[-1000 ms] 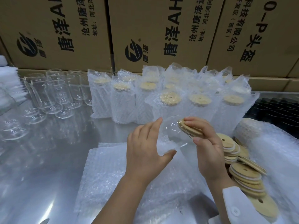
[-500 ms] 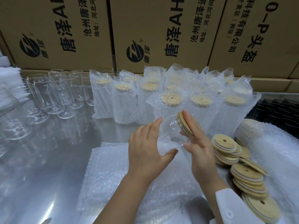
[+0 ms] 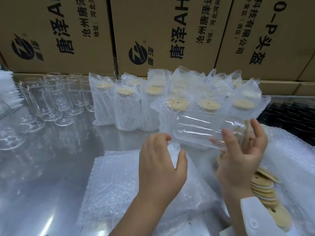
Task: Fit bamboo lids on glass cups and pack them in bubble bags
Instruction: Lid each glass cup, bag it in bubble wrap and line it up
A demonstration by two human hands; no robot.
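Sideways — glass cup (image 3: 196, 132) level in right hand (image 3: 238, 159), bamboo lid (image 3: 246, 129) rightward.

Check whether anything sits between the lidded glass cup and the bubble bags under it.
Only the left hand, over the bubble bags, just below the base of the glass cup. The right hand holds the cup near its bamboo lid.

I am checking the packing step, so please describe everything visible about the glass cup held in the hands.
The glass cup is clear and cylindrical, lying sideways in the air above the bubble bags. A bamboo lid closes its right end, seen edge-on. The right hand holds it near the lid; the left hand is by its base, contact unclear.
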